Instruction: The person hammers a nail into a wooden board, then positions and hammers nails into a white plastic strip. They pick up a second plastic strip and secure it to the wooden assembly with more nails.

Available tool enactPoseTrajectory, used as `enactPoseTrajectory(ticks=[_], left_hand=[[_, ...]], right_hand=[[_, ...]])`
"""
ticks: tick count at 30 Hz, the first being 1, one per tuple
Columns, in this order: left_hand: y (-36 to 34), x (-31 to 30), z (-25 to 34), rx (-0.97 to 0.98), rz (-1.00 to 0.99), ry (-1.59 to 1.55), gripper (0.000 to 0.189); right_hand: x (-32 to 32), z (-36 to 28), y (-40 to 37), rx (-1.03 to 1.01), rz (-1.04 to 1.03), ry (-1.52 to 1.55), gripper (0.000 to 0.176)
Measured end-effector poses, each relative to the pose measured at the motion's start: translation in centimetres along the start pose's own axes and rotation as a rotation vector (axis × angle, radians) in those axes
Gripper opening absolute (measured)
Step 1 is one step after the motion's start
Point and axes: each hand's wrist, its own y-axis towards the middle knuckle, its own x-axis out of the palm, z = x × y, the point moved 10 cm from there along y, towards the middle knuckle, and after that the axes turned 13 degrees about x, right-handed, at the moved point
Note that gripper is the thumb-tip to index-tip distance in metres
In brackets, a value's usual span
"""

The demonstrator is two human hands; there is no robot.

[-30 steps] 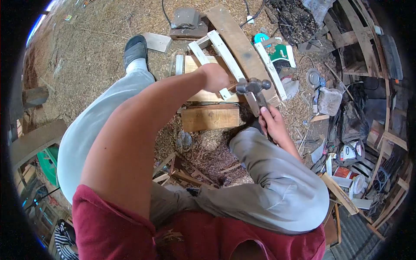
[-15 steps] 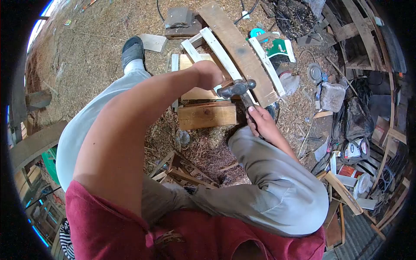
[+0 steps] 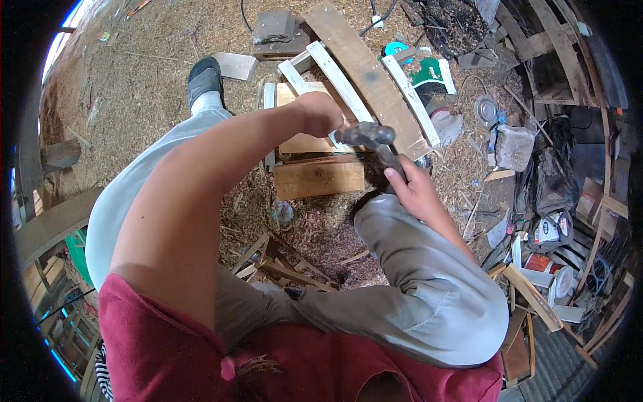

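Observation:
My right hand (image 3: 415, 187) is wrapped around the handle of a ball-peen hammer (image 3: 368, 134). Its metal head, slightly blurred, hangs over the wooden pieces, close to my left hand. My left hand (image 3: 321, 112) bends downward at the wrist over a pale board and white-painted strips; its fingers are hidden, so its grip does not show. A long white strip (image 3: 338, 77) runs beyond that hand. Beside it lies a wide brown plank (image 3: 370, 75). Nearer to me is a short wooden block (image 3: 319, 179), just below the hammer head.
Another white strip (image 3: 412, 100) lies right of the plank. A grey stone block (image 3: 273, 28), a turquoise tape measure (image 3: 395, 49) and a green-and-white piece (image 3: 432, 74) are at the back. Wood scraps (image 3: 284, 268) lie between my legs. Cans and clutter (image 3: 552, 229) fill the right side.
The hammer head has shifted slightly and blurred. My right hand has moved a little right and up, its thumb now along the handle. My left hand stays almost in place.

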Motion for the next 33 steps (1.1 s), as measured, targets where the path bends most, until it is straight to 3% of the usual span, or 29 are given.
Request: enactPoseTrajectory(ticks=[5, 8, 14, 19, 22, 25, 28, 31, 33], left_hand=[[-0.1, 0.0, -0.5, -0.036, 0.017, -0.072, 0.015], [-0.6, -1.0, -0.1, -0.058, 0.018, -0.115, 0.016], [0.4, 0.3, -0.1, 0.0, -0.028, 0.032, 0.017], [0.0, -0.3, 0.2, -0.003, 0.007, -0.032, 0.014], [-0.5, -0.8, 0.0, -0.045, 0.074, -0.072, 0.013], [0.1, -0.1, 0.4, 0.029, -0.009, 0.055, 0.013], [0.4, 0.2, 0.6, 0.036, -0.033, 0.074, 0.013], [0.1, -0.1, 0.5, 0.028, -0.014, 0.014, 0.014], [-0.6, -0.3, -0.2, -0.079, 0.018, -0.141, 0.014]], right_hand=[[-1.0, -3.0, -0.3, -0.197, 0.087, -0.083, 0.036], [-2.2, -5.4, -1.5, -0.189, 0.123, 0.01, 0.033], [1.4, -2.3, -0.2, -0.076, -0.053, -0.261, 0.029], [-0.9, -4.8, -1.8, -0.23, 0.143, -0.08, 0.031], [-1.6, -4.0, -2.3, -0.246, 0.124, -0.012, 0.031], [-0.8, -4.5, -2.4, -0.273, 0.117, -0.055, 0.028], [1.8, -2.2, -0.9, -0.105, -0.003, -0.365, 0.028], [0.1, -3.7, -1.7, -0.155, 0.073, -0.151, 0.03], [-1.8, -5.3, -2.2, -0.184, 0.104, 0.041, 0.027]])
